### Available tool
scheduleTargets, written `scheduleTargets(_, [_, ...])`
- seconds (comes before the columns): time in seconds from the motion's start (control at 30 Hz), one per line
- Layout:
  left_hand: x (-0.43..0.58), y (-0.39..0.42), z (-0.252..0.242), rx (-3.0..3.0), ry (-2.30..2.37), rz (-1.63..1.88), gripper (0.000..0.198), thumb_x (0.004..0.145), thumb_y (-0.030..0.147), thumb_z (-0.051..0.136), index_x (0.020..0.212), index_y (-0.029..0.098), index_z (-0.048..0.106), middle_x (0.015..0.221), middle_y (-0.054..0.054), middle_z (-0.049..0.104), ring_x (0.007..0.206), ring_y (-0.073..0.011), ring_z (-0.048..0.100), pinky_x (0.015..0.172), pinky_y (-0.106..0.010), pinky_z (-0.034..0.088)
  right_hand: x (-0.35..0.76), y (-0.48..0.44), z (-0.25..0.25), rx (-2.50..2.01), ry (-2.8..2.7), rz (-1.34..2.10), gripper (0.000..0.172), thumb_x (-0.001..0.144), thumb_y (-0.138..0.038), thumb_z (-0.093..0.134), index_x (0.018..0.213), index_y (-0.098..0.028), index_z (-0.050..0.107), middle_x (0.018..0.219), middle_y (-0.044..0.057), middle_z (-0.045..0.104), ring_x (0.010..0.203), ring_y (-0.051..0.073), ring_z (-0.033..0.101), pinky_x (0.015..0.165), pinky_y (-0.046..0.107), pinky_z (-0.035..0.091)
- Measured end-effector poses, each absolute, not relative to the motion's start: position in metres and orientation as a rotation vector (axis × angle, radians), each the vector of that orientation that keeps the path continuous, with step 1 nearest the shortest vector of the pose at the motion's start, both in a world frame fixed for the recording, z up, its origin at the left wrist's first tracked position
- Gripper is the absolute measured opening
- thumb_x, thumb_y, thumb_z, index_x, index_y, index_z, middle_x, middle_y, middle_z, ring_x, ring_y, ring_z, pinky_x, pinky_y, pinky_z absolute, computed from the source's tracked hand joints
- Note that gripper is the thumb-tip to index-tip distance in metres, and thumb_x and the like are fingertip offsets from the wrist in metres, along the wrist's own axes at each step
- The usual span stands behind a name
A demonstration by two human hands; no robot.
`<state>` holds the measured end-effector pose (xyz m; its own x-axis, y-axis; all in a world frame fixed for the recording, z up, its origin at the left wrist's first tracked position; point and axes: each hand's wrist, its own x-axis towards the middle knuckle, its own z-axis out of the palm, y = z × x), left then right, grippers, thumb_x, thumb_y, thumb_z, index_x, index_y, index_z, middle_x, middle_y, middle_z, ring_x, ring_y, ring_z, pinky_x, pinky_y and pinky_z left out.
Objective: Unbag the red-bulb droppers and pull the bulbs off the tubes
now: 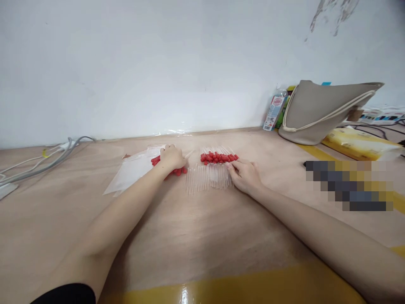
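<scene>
My left hand (172,157) is curled over a pile of small red rubber caps (180,171), its fingertips hidden behind the knuckles. What it holds, if anything, is out of sight. A row of thin clear tubes (209,179) lies side by side on the table. At the right end of that row, my right hand (246,175) has thumb and index finger pinched on the end of a clear tube. Just beyond, red caps (218,158) sit bunched along the near ends of another set of clear tubes (218,149).
Clear plastic bags (126,173) lie left of the caps. Cables (63,156) run along the left. A grey bag (325,112), a carton (274,110) and a yellow tissue pack (360,142) stand or lie at right, with a pixelated dark object (348,185) nearer.
</scene>
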<state>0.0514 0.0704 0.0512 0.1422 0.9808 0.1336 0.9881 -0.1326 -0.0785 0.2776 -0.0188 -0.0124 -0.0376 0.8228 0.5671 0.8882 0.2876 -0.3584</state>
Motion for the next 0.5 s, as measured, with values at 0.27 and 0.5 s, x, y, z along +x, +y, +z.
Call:
scheduleTargets(0.27, [0.04, 0.021, 0.045, -2.5, -1.484, -0.752, 0.019, 0.083, 0.036, 0.046, 0.084, 0.017, 0.051, 0.075, -0.004, 0.059, 0.069, -0.0191, 0.055, 0.06, -0.03, 0.041, 0.281, -0.014, -0.017, -1.317, -1.574, -0.075, 0.032, 0.086, -0.039, 0.041, 0.104, -0.017, 0.056, 0.102, 0.013, 0.05, 0.089, 0.021, 0.052, 0.075, 0.036, 0.04])
scheduleTargets(0.5, [0.026, -0.014, -0.005, -2.626, -0.956, -0.923, 0.017, 0.085, 0.034, 0.05, 0.079, 0.018, 0.049, 0.075, -0.002, 0.059, 0.071, -0.016, 0.053, 0.07, -0.031, 0.041, 0.273, -0.029, -0.009, -1.085, -1.943, -0.288, 0.032, 0.086, -0.039, 0.044, 0.108, -0.019, 0.056, 0.105, 0.009, 0.057, 0.1, 0.022, 0.049, 0.087, 0.038, 0.032])
